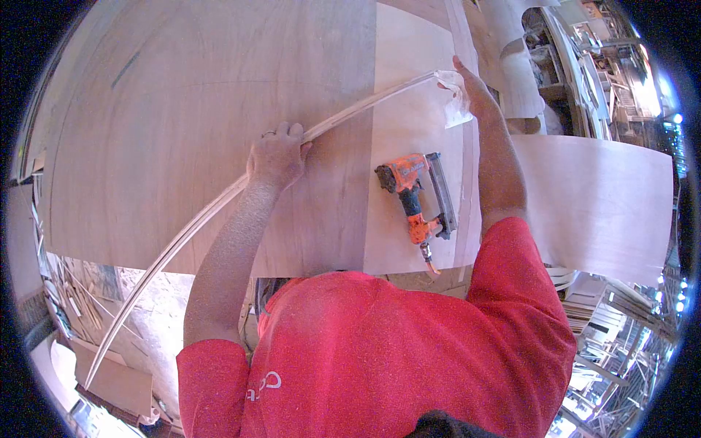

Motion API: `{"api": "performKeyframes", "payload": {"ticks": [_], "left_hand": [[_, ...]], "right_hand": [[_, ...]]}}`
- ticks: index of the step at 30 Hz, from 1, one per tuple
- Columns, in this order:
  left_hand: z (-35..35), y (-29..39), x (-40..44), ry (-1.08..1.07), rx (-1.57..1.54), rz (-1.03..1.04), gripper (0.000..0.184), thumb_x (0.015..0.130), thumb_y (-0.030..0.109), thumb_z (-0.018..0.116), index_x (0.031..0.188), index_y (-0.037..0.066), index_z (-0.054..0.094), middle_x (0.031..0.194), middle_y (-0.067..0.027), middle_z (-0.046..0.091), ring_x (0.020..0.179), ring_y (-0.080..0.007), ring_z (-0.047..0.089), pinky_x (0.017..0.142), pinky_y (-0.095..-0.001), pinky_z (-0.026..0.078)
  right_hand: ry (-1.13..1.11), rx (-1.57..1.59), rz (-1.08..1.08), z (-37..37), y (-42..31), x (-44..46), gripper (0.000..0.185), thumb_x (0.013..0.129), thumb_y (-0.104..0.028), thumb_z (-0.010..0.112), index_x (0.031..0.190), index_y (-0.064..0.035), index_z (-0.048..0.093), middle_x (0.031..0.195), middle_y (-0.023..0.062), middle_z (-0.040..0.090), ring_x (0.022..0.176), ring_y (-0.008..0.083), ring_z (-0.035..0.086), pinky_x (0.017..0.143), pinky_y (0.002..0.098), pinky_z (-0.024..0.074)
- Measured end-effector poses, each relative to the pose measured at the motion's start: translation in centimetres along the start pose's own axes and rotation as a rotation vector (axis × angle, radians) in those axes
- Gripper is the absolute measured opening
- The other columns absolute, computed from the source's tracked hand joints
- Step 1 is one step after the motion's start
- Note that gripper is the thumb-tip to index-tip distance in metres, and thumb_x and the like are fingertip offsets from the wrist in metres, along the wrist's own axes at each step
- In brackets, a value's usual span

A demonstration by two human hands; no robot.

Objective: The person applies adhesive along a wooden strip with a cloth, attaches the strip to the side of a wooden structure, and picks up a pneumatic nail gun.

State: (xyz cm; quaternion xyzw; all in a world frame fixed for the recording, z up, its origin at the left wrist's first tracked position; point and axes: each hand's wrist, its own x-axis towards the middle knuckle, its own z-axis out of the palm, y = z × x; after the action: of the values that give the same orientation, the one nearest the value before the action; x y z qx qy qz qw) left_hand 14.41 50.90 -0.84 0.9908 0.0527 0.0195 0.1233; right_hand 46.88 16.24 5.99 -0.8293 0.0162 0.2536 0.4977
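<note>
A bundle of long, thin wooden strips (197, 224) bends diagonally across the table, its near end hanging past the edge at lower left. My left hand (277, 155) is closed around the strips near their middle. At their far end, my right hand (467, 86) has one finger stretched up and the others curled at a crumpled white sheet (458, 109), paper or plastic, which hangs beside the strip tips. Part of that hand's grip is hidden. An orange and black nail gun (412, 191) lies on the panel between my arms, untouched by either hand.
A large plywood sheet (212, 87) covers the table under the strips, beside a paler panel (394, 135). Another curved sheet (599, 204) sticks out at right. Stacked boards (591, 80) stand at upper right; scrap wood (84, 299) lies at lower left.
</note>
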Motion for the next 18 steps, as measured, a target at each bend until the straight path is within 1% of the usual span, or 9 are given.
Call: {"api": "performKeyframes", "payload": {"ticks": [2,4,7,11,13,14,16,17,18], "left_hand": [[0.0,-0.1,0.1,-0.022,0.002,0.008,0.029,0.097,0.036,0.064,0.108,0.01,0.059,0.109,-0.0122,0.066,0.097,-0.0336,0.071,0.079,-0.0467,0.06],[0.0,-0.1,0.2,-0.034,0.017,0.007,0.028,0.097,0.036,0.063,0.108,0.01,0.059,0.109,-0.0121,0.066,0.097,-0.0337,0.071,0.079,-0.0466,0.059],[-0.3,0.1,0.1,-0.043,0.018,-0.004,0.028,0.097,0.036,0.063,0.107,0.01,0.059,0.109,-0.0119,0.066,0.096,-0.0338,0.071,0.078,-0.0466,0.06],[0.0,-0.1,0.1,-0.031,0.0,0.004,0.027,0.096,0.035,0.064,0.105,0.01,0.059,0.107,-0.0116,0.066,0.096,-0.0338,0.071,0.078,-0.0467,0.059],[0.2,-0.1,0.1,-0.013,-0.009,0.009,0.027,0.096,0.035,0.065,0.105,0.01,0.059,0.106,-0.0116,0.065,0.096,-0.0338,0.071,0.078,-0.0465,0.059],[0.3,-0.1,0.0,0.005,-0.017,0.015,0.027,0.096,0.035,0.065,0.105,0.01,0.059,0.106,-0.0116,0.065,0.095,-0.0339,0.071,0.078,-0.0463,0.059],[0.3,-0.2,0.0,0.019,-0.016,0.022,0.027,0.096,0.035,0.065,0.104,0.01,0.059,0.106,-0.0116,0.065,0.095,-0.0339,0.071,0.079,-0.0462,0.059],[0.4,-0.2,0.0,0.033,-0.015,0.029,0.027,0.096,0.036,0.065,0.104,0.01,0.059,0.106,-0.0116,0.065,0.094,-0.0339,0.071,0.08,-0.0461,0.058],[0.4,-0.3,0.0,0.032,-0.015,0.028,0.027,0.096,0.036,0.065,0.104,0.01,0.059,0.106,-0.0116,0.065,0.094,-0.0339,0.071,0.08,-0.0461,0.058]], "right_hand": [[-0.033,0.093,0.094,-0.1,0.1,0.2,0.054,0.088,-0.058,0.074,0.108,-0.0072,0.077,0.092,0.0055,0.074,0.073,0.0165,0.063,0.065,0.0341,0.0503],[0.054,-0.067,-0.063,-0.2,1.1,0.4,0.05,0.087,-0.055,0.076,0.1,-0.0073,0.079,0.088,0.0052,0.074,0.073,0.0169,0.063,0.066,0.0341,0.0502],[0.09,-0.125,-0.118,-0.7,1.4,0.4,0.046,0.087,-0.051,0.077,0.095,-0.0058,0.079,0.086,0.0045,0.074,0.073,0.0161,0.064,0.066,0.0333,0.0502],[0.146,-0.161,-0.226,-0.6,1.6,0.5,0.047,0.084,-0.047,0.08,0.1,-0.0028,0.079,0.087,0.0045,0.073,0.075,0.0177,0.066,0.07,0.0339,0.0521],[0.202,-0.381,-0.309,-0.7,1.8,1.4,0.047,0.084,-0.046,0.079,0.108,-0.0057,0.079,0.093,0.0077,0.077,0.084,0.0234,0.072,0.077,0.0365,0.0554],[0.202,-0.381,-0.309,-0.9,1.9,1.6,0.047,0.084,-0.046,0.079,0.108,-0.0057,0.079,0.093,0.0077,0.077,0.084,0.0234,0.072,0.077,0.0365,0.0554],[0.309,-0.803,-0.398,-0.2,0.8,0.8,0.041,0.086,-0.048,0.074,0.113,-0.018,0.079,0.107,0.0095,0.078,0.099,0.0315,0.073,0.088,0.0426,0.0559],[0.309,-0.804,-0.397,0.2,0.2,0.4,0.041,0.086,-0.048,0.074,0.113,-0.018,0.079,0.107,0.0095,0.078,0.099,0.0315,0.073,0.088,0.0426,0.0559],[0.339,-0.967,-0.36,0.6,-0.6,-0.2,0.038,0.088,-0.05,0.07,0.114,-0.024,0.079,0.114,0.0083,0.076,0.105,0.0329,0.072,0.092,0.0452,0.0551]]}}
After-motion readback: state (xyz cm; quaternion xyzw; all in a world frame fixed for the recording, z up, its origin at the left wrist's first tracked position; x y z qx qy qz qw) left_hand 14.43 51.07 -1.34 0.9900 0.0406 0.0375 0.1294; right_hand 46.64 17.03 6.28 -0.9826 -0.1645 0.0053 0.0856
